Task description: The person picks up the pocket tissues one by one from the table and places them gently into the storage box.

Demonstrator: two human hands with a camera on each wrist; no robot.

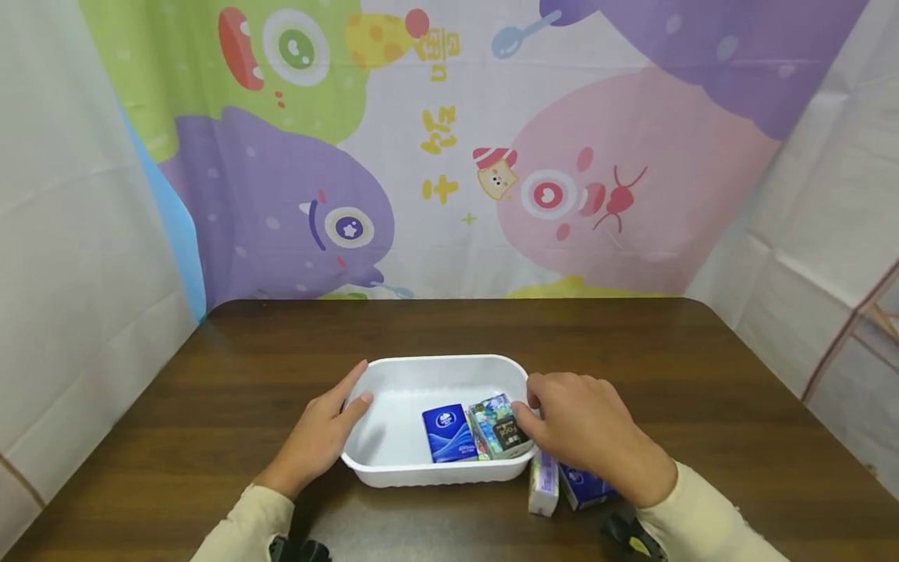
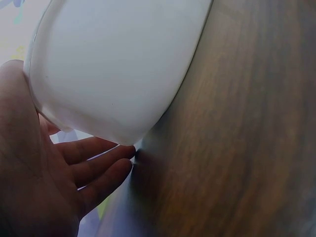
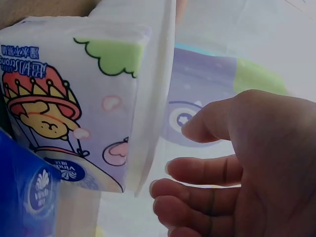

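A white plastic tray [image 1: 428, 474] stands on the table. My left hand [image 1: 321, 432] holds its left end, thumb over the rim and fingers against the outer wall; the left wrist view shows the fingertips [image 2: 126, 168] low by the tray's corner. Over the right end is my right hand [image 1: 586, 421], fingers loosely bent. In the right wrist view nothing lies between its thumb and fingers [image 3: 182, 170], which are close by the rim. Inside the tray, toward the right, lie a blue tissue pack [image 1: 449, 434] and a colourful patterned tissue pack [image 1: 499, 425].
Outside the tray's front right corner stand a purple-and-white cartoon tissue pack [image 1: 544, 485] and another blue tissue pack [image 1: 584, 488], partly under my right forearm. The dark wooden table [image 1: 281, 328] ends at a cartoon curtain [image 1: 435, 234]; white cloth [image 1: 84, 234] hangs at both sides.
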